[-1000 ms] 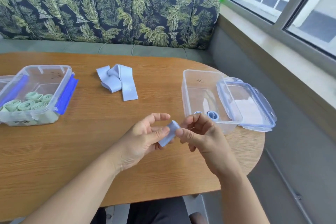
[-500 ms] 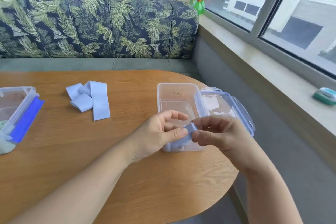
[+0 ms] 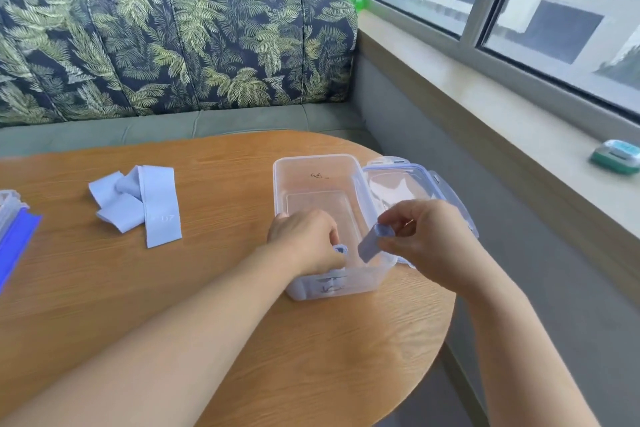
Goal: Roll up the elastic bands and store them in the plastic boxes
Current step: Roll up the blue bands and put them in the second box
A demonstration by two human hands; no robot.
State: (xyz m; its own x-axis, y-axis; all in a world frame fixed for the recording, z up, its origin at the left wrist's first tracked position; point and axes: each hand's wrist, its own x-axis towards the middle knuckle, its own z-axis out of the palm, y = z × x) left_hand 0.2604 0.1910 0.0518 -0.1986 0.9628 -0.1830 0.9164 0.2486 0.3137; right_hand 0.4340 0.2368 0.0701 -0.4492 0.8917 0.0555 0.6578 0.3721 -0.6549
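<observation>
Right hand (image 3: 426, 239) pinches a rolled blue band (image 3: 371, 247) between thumb and fingertips, over the clear box (image 3: 311, 166) near the table's (image 3: 207, 305) right edge. Left hand (image 3: 304, 239) reaches inside the box at a second roll (image 3: 341, 249); whether its fingers grip cannot be told. Unrolled bands (image 3: 138, 204) lie toward the far left edge.

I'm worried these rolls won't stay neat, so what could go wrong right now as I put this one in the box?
The rolled band pinched by your right hand shows a loose tail, so it may unroll once released. Your left hand is inside the clear box beside a stored roll and could knock it loose.
</observation>
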